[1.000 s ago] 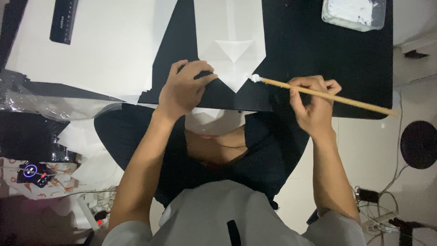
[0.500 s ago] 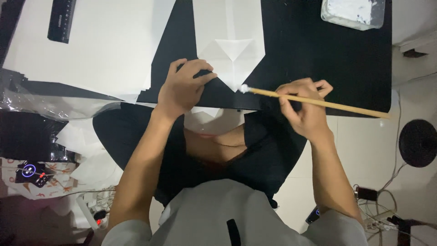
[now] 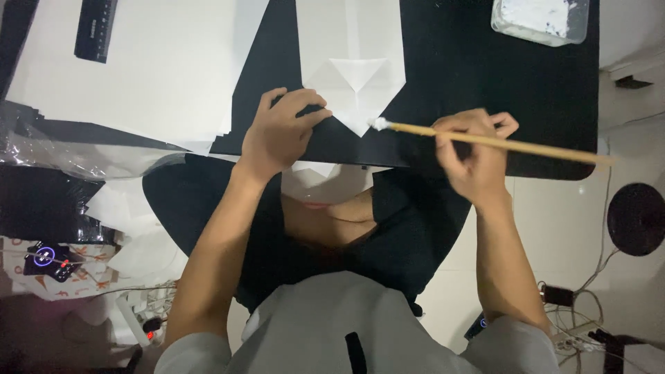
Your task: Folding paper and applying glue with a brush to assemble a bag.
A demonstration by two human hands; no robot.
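The right hand (image 3: 474, 156) pinches a long wooden brush (image 3: 485, 140) partway along its handle, the white-coated tip resting at the lower right edge of a folded white paper (image 3: 352, 66). The left hand (image 3: 280, 131) lies curled with fingers pressing down just beside the paper's pointed lower end, holding nothing. The paper lies on a black mat (image 3: 457, 76) covering the tabletop. A clear tub of white paste (image 3: 539, 17) stands at the mat's far right corner. Large white sheets (image 3: 159, 69) spread to the left, with a black ruler (image 3: 95, 29) on them.
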